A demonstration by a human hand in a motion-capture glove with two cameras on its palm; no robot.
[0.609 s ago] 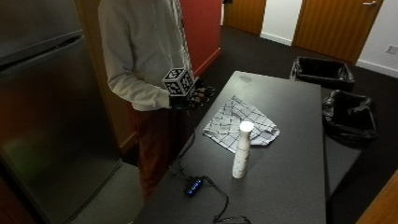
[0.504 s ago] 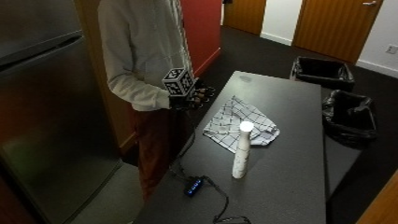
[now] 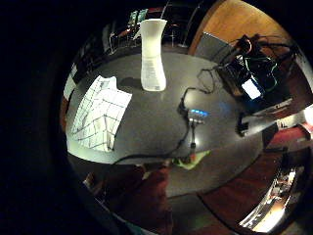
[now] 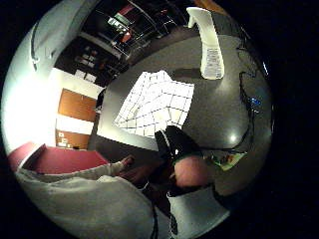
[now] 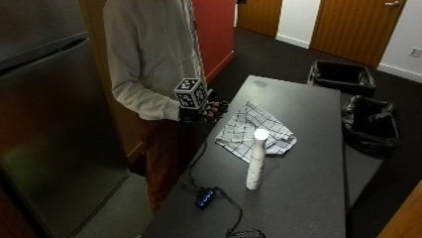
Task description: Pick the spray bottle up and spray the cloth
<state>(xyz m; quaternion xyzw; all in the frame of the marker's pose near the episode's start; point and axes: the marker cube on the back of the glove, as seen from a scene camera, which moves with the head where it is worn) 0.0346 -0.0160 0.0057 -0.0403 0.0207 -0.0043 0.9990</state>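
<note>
Comparing with the earlier frame, I log no change: gloved right hand [image 5: 210, 110] stays off the surface's [image 5: 316, 198] long edge, holding nothing; I cannot tell its grip state. Spray bottle [image 5: 256, 159] upright mid-surface, just beside checked cloth [image 5: 254, 131]. Small hub [image 5: 205, 198] near that edge.

Outside camera looks down from above the table [image 5: 310, 163]; both palm cameras, seemingly at its edge, share that tabletop.
</note>
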